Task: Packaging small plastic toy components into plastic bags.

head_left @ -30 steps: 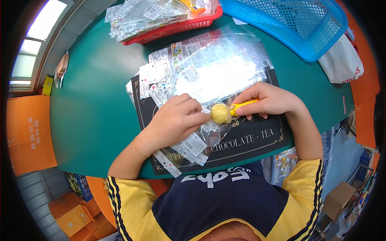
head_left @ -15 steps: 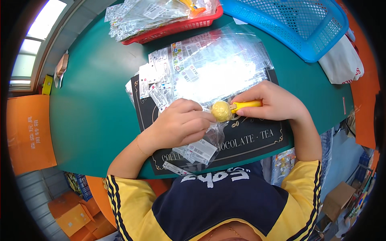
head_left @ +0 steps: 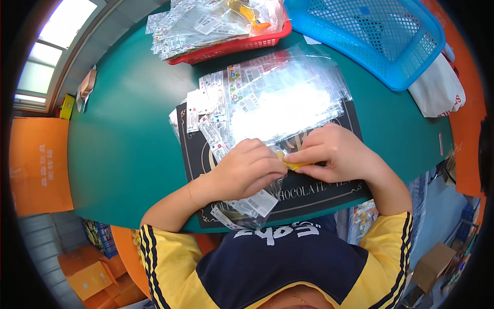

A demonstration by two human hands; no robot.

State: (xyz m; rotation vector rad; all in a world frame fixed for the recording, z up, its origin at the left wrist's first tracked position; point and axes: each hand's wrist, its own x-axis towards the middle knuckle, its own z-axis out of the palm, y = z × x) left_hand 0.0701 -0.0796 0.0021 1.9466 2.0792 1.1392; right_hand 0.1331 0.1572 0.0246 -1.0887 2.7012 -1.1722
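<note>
Hands are meeting over the black mat (head_left: 319, 193) at the bench's (head_left: 128, 149) six o'clock edge: left hand (head_left: 247, 172) gripping a clear bag (head_left: 252, 203), right hand (head_left: 337, 154) pinching a yellow toy (head_left: 292, 165).

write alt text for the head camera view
Seen from above, a person's left hand and right hand meet over a small yellow item and a clear bag on a black mat. More clear bags lie on the green table.
</note>
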